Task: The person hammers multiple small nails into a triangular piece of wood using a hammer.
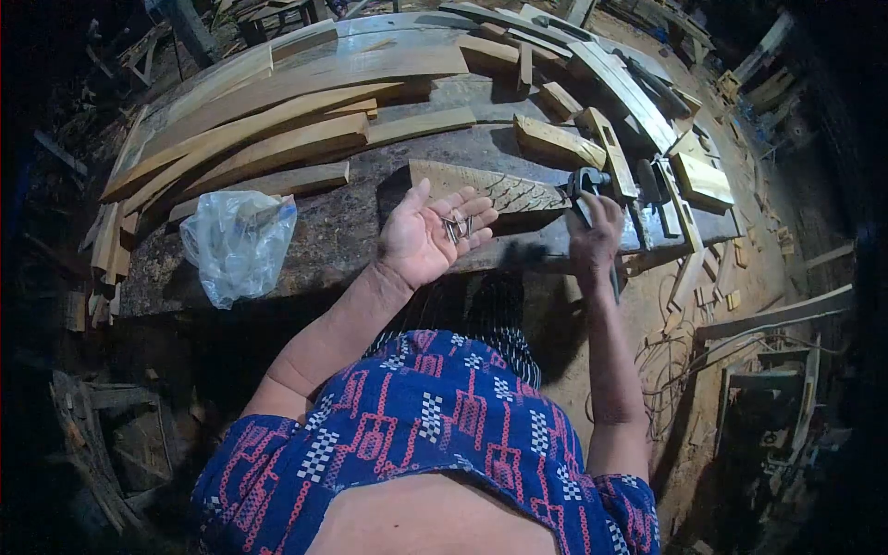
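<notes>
My left hand (pixel 428 235) is held palm up over the front edge of the dark workbench (pixel 342 231), with several small metal nails (pixel 456 225) lying on its fingers. My right hand (pixel 594 239) is closed around the handle of a hammer (pixel 583 181), whose dark metal head points up near a carved wooden piece (pixel 490 188). The lower part of the handle is hidden behind the hand and wrist.
A crumpled clear plastic bag (pixel 237 242) sits on the bench at the left. Long curved wooden planks (pixel 277 111) and short wood blocks (pixel 555 141) cover the bench's back and right. Wood scraps and wire litter the dirt floor (pixel 740 305) at the right.
</notes>
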Available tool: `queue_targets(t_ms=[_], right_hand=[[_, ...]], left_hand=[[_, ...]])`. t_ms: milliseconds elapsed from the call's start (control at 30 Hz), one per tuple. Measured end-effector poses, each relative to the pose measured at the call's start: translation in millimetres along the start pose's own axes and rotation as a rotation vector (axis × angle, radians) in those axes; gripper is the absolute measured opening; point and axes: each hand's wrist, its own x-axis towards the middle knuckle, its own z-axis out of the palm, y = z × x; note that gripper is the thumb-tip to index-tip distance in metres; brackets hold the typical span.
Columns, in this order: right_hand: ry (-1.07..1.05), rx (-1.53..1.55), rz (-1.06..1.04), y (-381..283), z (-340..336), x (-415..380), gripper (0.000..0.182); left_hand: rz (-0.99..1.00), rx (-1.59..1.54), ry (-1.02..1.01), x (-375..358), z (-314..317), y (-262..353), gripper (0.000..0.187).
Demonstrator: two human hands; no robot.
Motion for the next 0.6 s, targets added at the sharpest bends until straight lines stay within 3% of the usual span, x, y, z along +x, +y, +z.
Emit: queue_targets(t_ms=[67, 133, 233, 567, 600], right_hand=[[-0.057, 0.373, -0.027, -46, -16, 0, 0.034], [-0.135, 0.404, -0.2, -82, -36, -3, 0.033], [-0.194, 0.46, -0.292, -105, -36, -12, 0.031], [-0.285, 0.49, -0.273, -118, -33, -13, 0.022], [-0.285, 0.488, -0.272, -118, -33, -13, 0.022]], left_hand=[[-0.01, 0.003, 0.001, 0, 2, -3, 0.065], [-0.038, -0.024, 0.003, 2, 4, -6, 0.068], [-0.073, -0.01, -0.049, 3, 0, -7, 0.072], [-0.145, 0.032, -0.095, 4, -4, -9, 0.079], [-0.179, 0.0, -0.177, 5, -8, -9, 0.079]])
